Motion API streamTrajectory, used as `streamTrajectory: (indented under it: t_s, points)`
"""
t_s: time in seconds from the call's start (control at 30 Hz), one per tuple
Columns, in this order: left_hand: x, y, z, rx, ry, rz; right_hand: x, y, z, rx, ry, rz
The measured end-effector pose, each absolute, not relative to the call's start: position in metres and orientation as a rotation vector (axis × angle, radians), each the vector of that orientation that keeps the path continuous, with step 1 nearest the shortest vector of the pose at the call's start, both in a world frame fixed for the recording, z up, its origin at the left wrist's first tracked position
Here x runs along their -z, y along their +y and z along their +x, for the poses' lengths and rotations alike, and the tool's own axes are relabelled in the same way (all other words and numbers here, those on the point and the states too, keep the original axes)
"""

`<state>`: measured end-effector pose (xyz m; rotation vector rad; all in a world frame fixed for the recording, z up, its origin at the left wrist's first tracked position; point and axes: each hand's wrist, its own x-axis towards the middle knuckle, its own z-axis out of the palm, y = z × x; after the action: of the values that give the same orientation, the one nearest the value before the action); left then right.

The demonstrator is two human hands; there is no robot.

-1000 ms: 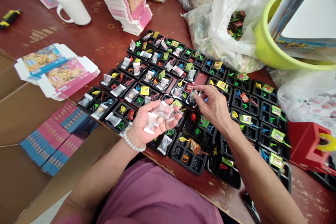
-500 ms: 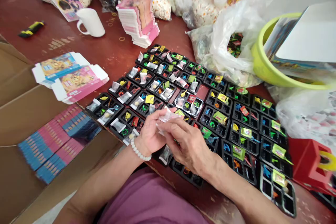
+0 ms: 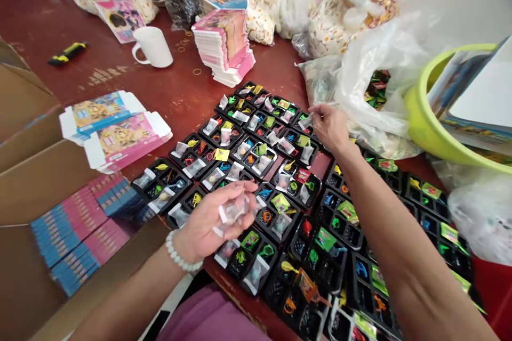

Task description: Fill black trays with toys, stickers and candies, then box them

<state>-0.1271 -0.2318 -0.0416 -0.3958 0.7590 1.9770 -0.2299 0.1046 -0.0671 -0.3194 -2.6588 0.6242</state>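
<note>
A worker's left hand (image 3: 208, 221), palm up above the near side of a spread of black trays (image 3: 276, 283), cups small clear packets (image 3: 232, 212) under curled fingers. The right hand (image 3: 332, 128) reaches to the trays' far edge, fingertips drawn together just beside a tray there; whether they grip a packet cannot be told. Beyond the trays stand a stack of pink cartons (image 3: 224, 45) and a white mug (image 3: 156, 48); flattened boxes (image 3: 128, 136) lie left of the trays, a yellow-green tub (image 3: 417, 93) to their right.
</note>
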Motion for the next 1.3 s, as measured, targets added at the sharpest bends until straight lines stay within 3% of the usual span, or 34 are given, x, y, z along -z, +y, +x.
streamTrajectory:
  t_s: [0.27,0.47,0.57,0.8,1.13,1.3]
  points:
    - [0.043,-0.299,-0.145,-2.223,0.863,-0.47,0.077,0.092,-0.241,-0.625,-2.683,-0.191]
    - [0.05,-0.317,-0.147,-2.29,0.812,-0.433,0.056,-0.012,-0.207,-0.913,-2.837,0.764]
    - [0.051,-0.318,-0.145,-2.285,0.799,-0.432,0.053,-0.05,-0.189,-0.809,-2.985,1.101]
    - [0.055,-0.327,-0.143,-2.292,0.762,-0.512,0.054,-0.07,-0.184,-0.217,-3.233,1.103]
    - [0.056,-0.326,-0.148,-2.263,0.793,-0.533,0.045,-0.073,-0.186,-0.051,-3.233,1.173]
    - [0.055,-0.321,-0.152,-2.244,1.04,-0.408,0.057,-0.07,-0.185,-0.057,-3.179,1.194]
